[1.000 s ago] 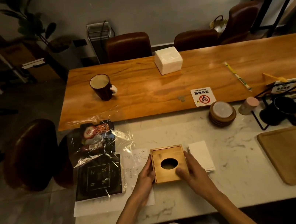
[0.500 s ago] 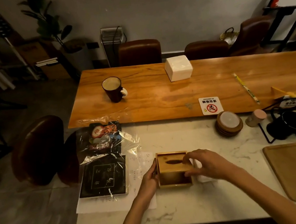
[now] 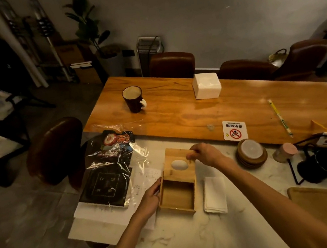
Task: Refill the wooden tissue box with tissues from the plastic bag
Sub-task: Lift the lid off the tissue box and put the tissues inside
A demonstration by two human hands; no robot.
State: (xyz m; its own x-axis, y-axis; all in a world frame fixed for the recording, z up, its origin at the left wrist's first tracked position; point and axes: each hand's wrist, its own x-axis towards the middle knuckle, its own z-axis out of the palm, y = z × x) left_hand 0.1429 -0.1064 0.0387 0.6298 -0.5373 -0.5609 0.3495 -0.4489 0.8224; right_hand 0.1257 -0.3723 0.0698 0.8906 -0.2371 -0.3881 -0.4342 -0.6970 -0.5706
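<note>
The wooden tissue box point(image 3: 178, 196) stands open and empty on the white marble table point(image 3: 247, 213). Its lid point(image 3: 177, 156), with an oval hole, is off and sits just beyond the box's far edge. My right hand point(image 3: 204, 153) grips the lid's far right corner. My left hand point(image 3: 150, 201) holds the box's left wall. A white block of tissues in a plastic bag point(image 3: 206, 84) rests far back on the orange wooden table point(image 3: 179, 119). A small folded stack of white tissues point(image 3: 214, 194) lies right of the box.
A dark mug point(image 3: 134, 98) stands on the wooden table. Black packets in clear plastic point(image 3: 107, 175) lie left of the box. Round coasters point(image 3: 251, 152), a small pink-capped jar point(image 3: 284, 151), a black wire stand point(image 3: 323, 163) and a wooden tray point(image 3: 326, 213) are to the right.
My right hand has lifted the lid off the box and carried it away from me, baring the empty inside. My left hand stayed at the box's left side.
</note>
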